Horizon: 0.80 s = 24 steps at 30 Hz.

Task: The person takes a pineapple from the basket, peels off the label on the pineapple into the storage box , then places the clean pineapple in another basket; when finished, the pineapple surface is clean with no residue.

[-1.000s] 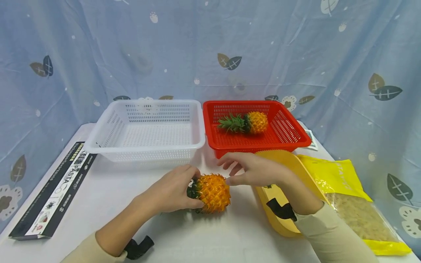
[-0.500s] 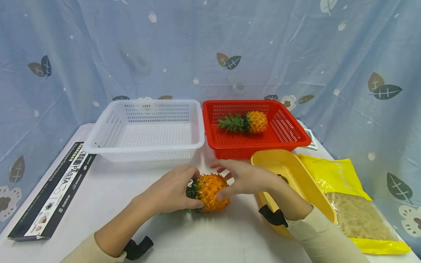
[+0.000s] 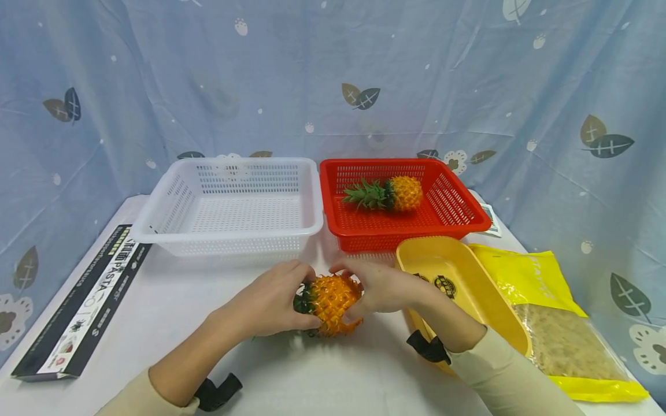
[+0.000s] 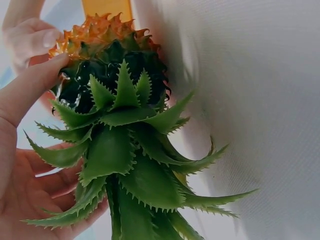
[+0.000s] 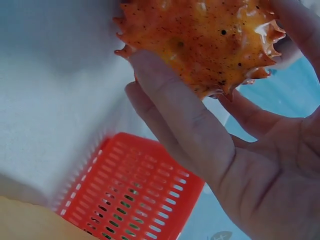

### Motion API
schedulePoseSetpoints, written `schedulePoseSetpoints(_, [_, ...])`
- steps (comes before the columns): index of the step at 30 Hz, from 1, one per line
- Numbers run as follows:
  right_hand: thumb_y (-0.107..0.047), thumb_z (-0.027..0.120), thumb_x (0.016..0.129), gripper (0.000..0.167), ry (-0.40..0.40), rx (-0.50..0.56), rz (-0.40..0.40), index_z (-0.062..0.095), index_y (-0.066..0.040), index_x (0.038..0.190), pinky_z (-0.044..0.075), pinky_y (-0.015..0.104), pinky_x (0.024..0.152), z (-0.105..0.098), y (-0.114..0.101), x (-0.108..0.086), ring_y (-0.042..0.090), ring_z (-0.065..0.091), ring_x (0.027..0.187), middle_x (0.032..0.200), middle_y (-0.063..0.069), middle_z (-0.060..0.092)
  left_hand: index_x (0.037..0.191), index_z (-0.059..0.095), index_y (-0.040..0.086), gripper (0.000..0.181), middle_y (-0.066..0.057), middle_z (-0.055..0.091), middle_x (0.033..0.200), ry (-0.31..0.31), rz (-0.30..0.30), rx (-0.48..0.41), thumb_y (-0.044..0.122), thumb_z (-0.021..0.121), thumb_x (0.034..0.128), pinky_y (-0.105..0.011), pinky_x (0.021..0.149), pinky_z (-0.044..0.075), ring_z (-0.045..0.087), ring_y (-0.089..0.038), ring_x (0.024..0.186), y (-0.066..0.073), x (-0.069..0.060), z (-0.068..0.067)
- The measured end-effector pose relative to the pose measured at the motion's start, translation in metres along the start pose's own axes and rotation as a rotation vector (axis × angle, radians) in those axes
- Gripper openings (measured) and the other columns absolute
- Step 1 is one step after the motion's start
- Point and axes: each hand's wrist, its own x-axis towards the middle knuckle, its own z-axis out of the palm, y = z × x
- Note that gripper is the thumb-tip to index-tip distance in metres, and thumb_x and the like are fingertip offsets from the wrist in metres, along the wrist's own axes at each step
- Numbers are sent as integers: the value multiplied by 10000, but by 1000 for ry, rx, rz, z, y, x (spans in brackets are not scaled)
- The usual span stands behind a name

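Observation:
An orange toy-looking pineapple [image 3: 333,303] lies on its side on the white table, its green crown [image 4: 125,150] pointing left. My left hand [image 3: 276,299] grips it where the crown meets the body, the thumb in front and the fingers behind. From the other side my right hand [image 3: 382,288] curls round the rounded end, fingers behind and thumb in front. Its fingertips meet the spiky skin [image 5: 195,40] in the right wrist view. A second pineapple [image 3: 406,193] rests in the red basket [image 3: 354,237] at the back.
A white basket [image 3: 229,237] stands at the back left. Beside my right forearm are a yellow tray [image 3: 484,294] and a yellow-ended pasta bag [image 3: 562,341]. On the far left lies a long black pasta box [image 3: 85,303]. A patterned blue curtain [image 3: 260,75] hangs behind.
My right hand has come left and slightly down, closing round the pineapple's rounded end. The left hand and the pineapple stay in place.

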Motion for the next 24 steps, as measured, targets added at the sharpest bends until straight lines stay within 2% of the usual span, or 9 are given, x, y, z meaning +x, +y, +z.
schedulePoseSetpoints(7, [-185, 916, 745, 781, -24, 73, 13, 507, -167, 1410, 524, 443, 1029, 2, 2, 2, 213, 568, 1170, 1322, 31, 603, 1168, 630, 119, 578, 7, 656, 1121, 3, 9, -1, 401, 905, 746, -406, 949, 559, 631, -190, 1049, 0, 0, -1])
schedulePoseSetpoints(15, [-204, 921, 724, 741, -20, 112, 36, 537, -223, 1357, 529, 456, 1023, 2, 8, 6, 239, 565, 1198, 1349, 55, 596, 1218, 642, 115, 597, -2, 657, 1158, -17, 15, -12, 418, 893, 769, -423, 976, 560, 633, -204, 1088, -2, -1, -2])
schedulePoseSetpoints(20, [-207, 911, 719, 756, -16, 114, 29, 539, -218, 1377, 550, 444, 988, -5, 8, 4, 255, 558, 1208, 1355, 68, 592, 1287, 653, 144, 585, 14, 646, 1207, -16, 21, -43, 472, 834, 838, -430, 993, 559, 631, -190, 1117, -5, -3, -9])
schedulePoseSetpoints(24, [-213, 906, 721, 739, -3, 125, 32, 548, -241, 1366, 560, 424, 966, -12, 8, -1, 253, 543, 1220, 1371, 62, 581, 1308, 666, 171, 532, 19, 648, 1259, 25, 33, -95, 486, 778, 896, -447, 1003, 555, 635, -203, 1166, -9, -5, -19])
